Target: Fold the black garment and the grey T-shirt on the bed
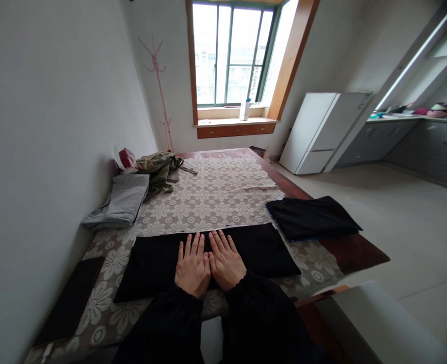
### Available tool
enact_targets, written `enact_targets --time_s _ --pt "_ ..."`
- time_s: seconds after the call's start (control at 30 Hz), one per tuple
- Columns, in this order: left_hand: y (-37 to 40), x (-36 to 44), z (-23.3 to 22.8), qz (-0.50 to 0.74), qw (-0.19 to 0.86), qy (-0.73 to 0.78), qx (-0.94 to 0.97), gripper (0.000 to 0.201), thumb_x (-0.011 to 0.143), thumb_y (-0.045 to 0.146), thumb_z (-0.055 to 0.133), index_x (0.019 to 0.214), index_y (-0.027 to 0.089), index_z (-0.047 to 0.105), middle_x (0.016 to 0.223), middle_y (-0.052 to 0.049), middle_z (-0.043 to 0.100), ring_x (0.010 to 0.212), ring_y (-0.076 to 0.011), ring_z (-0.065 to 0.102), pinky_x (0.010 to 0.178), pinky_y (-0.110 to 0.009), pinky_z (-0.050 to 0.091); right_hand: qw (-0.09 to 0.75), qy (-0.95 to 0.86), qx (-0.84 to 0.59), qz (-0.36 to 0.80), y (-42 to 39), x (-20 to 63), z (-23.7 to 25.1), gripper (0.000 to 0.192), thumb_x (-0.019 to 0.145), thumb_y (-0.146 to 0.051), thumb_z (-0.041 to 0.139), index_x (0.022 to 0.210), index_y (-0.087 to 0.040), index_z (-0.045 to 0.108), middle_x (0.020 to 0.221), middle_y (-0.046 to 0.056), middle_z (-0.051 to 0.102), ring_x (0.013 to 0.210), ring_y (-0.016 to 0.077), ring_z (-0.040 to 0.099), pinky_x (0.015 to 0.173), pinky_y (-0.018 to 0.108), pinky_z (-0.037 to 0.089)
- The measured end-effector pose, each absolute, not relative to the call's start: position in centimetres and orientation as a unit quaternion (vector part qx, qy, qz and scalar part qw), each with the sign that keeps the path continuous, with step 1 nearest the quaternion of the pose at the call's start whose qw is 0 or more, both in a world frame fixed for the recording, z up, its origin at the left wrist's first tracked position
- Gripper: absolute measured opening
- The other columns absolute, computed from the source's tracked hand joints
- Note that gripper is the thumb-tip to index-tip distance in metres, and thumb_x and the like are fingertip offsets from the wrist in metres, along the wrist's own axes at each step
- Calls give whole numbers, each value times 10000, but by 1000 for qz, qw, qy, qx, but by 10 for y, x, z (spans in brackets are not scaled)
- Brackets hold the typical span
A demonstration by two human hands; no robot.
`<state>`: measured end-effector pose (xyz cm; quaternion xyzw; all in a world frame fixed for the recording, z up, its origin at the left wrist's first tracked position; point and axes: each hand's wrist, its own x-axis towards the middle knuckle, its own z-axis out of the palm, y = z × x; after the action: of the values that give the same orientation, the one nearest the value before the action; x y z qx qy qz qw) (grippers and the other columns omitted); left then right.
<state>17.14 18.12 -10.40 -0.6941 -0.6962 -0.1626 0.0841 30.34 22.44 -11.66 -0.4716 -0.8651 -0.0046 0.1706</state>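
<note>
A black garment [261, 250] lies folded into a wide flat strip across the near part of the table. My left hand [192, 267] and my right hand [225, 261] rest side by side, palms down and fingers spread, on the middle of that garment. Neither hand grips anything. Black sleeves cover both of my wrists. A second folded black garment [312, 217] sits at the table's right edge, apart from my hands.
The table carries a white floral lace cloth [215, 194]. A folded grey garment [122, 203], a crumpled olive garment [158, 169] and a red item [128, 158] lie at the left by the wall. A dark flat object [71, 298] lies near left. A white fridge [321, 131] stands beyond.
</note>
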Motion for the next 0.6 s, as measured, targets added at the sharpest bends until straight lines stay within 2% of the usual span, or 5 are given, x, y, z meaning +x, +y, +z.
enact_targets --time_s 0.17,0.47,0.6 --pt "184 169 -111 -158 92 -689 -701 593 981 283 380 1563 183 435 1646 -59 400 1545 -287 310 1254 -538 289 181 -868 -463 -22 227 305 -123 595 1019 -262 380 1603 -150 347 1654 89 336 1551 273 275 1258 489 246" --pt "184 171 -106 -145 76 -693 -702 592 999 294 378 1580 184 399 1653 -47 387 1547 -281 307 1261 -533 281 148 -869 -471 2 226 302 -117 582 1049 -301 322 1590 -88 352 1673 91 281 1571 265 211 1284 480 178" --pt "179 153 -99 -115 53 -679 -723 568 1020 315 367 1575 198 404 1658 -29 371 1538 -253 332 1246 -499 326 140 -878 -458 8 230 317 -114 587 1056 -365 343 1607 -160 336 1683 50 263 1568 243 227 1281 470 197"
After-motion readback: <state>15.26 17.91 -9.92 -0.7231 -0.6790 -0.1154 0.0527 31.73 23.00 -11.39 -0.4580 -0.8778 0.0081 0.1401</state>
